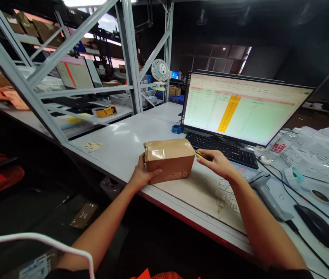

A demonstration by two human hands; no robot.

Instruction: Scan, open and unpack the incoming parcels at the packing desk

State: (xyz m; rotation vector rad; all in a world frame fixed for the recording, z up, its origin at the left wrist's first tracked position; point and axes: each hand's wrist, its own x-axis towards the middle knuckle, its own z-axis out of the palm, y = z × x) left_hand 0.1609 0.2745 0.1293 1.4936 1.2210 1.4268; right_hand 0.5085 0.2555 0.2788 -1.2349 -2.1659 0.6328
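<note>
One taped brown cardboard box (170, 161) looks unopened, my left hand (142, 175) grasping it, my right hand (216, 162) a yellow-and-black tool (199, 154).

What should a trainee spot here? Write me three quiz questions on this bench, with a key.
1. True or false: the left hand holds the cardboard box.
2. Which hand holds the yellow-and-black tool?
3. Fill in: the grey ____ lies between the right forearm and the black computer mouse.

Key: 1. True. 2. The right hand. 3. Handheld barcode scanner.
</note>
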